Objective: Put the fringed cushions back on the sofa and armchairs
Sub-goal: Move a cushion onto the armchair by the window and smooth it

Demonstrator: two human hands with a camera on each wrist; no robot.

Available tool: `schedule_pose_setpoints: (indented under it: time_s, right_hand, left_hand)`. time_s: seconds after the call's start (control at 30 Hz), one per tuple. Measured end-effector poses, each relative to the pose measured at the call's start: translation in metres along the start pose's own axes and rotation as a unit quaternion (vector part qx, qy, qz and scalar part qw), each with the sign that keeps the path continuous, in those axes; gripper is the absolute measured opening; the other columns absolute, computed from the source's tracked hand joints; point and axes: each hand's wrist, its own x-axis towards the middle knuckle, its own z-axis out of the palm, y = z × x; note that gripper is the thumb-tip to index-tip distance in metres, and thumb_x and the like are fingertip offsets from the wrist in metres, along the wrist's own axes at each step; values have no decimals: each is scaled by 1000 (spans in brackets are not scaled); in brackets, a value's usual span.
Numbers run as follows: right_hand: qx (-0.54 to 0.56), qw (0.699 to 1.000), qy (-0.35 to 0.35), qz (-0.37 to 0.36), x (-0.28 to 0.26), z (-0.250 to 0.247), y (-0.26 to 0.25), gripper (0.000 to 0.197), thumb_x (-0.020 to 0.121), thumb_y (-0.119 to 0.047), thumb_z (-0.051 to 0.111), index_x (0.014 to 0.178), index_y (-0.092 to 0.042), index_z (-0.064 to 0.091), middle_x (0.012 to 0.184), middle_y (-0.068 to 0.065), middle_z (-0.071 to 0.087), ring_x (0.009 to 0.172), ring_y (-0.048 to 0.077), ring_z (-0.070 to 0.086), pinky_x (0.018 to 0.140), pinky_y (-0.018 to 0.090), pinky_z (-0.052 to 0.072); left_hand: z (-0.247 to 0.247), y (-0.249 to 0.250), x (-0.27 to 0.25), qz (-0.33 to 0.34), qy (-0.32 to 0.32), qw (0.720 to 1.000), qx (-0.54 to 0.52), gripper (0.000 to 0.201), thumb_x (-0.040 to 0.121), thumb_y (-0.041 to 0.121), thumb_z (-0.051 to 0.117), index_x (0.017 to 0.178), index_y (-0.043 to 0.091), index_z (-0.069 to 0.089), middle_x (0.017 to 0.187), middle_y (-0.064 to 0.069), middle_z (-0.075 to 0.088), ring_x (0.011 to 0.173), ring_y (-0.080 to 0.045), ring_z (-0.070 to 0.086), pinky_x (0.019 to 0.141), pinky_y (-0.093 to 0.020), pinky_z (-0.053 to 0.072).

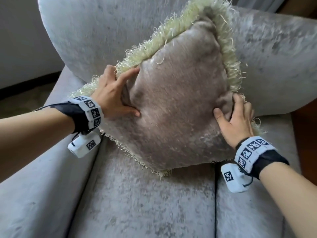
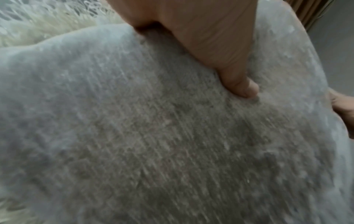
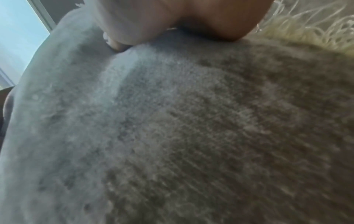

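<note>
A taupe velvet cushion (image 1: 180, 103) with a cream fringe (image 1: 228, 54) stands on one corner on the seat of a grey armchair (image 1: 145, 203), its upper part against the backrest (image 1: 82, 31). My left hand (image 1: 120, 93) grips its left edge, thumb and forefinger on the front and the other fingers behind. My right hand (image 1: 230, 109) grips the right corner, thumb dug into the front. The left wrist view shows my thumb (image 2: 235, 72) pressed into the cushion (image 2: 153, 136). The right wrist view is filled by the cushion (image 3: 191, 136) and some fringe (image 3: 310, 30).
The armchair's left armrest (image 1: 39, 177) and right armrest (image 1: 248, 212) flank the seat. Dark floor (image 1: 20, 100) and a pale wall (image 1: 22, 40) lie to the left. Wooden floor (image 1: 305, 117) shows at the right edge.
</note>
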Motion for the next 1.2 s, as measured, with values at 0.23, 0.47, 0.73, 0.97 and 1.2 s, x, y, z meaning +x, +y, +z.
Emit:
schedule_pose_setpoints:
  time_s: [0.23, 0.47, 0.73, 0.97, 1.2]
  right_hand:
    - [17, 995, 71, -71, -5, -44, -22, 78, 71, -73, 46, 134, -35, 23, 123, 17, 33, 126, 32, 31, 108, 46, 27]
    - [-161, 985, 41, -45, 14, -10, -11, 94, 71, -86, 31, 144, -28, 22, 116, 16, 35, 110, 36, 37, 98, 52, 31]
    - [-115, 899, 231, -354, -42, 22, -50, 66, 94, -35, 54, 149, -12, 25, 147, 14, 27, 143, 37, 23, 117, 65, 10]
    - [-398, 834, 97, -370, -26, 84, -16, 78, 97, -46, 32, 154, -10, -7, 165, 3, -6, 150, 21, -15, 119, 48, -16]
    - [-293, 937, 131, -135, -48, 37, 20, 83, 98, -38, 43, 153, 4, -3, 162, 27, 0, 150, 40, -4, 116, 67, 2]
  left_hand:
    - [-22, 5, -20, -17, 70, 997, -33, 132, 29, 74, 84, 141, 48, 19, 123, -29, 34, 116, -40, 36, 99, -58, 44]
    - [6, -3, -16, -87, 2, 996, 6, 126, 34, 78, 68, 141, 53, 7, 134, -30, 26, 128, -48, 24, 105, -69, 30]
    - [31, 31, -54, 140, 271, 951, 50, 72, 76, 54, 74, 129, 20, 41, 128, -8, 30, 125, -29, 33, 104, -64, 33]
    - [94, 32, -44, 240, 90, 944, 210, 82, 90, 57, 60, 154, 20, 26, 163, -8, 10, 149, -28, 17, 122, -43, 7]
    - [72, -26, -90, -65, 87, 978, 180, 75, 97, 38, 43, 156, 9, 8, 163, -17, 7, 151, -30, -8, 120, -59, 0]
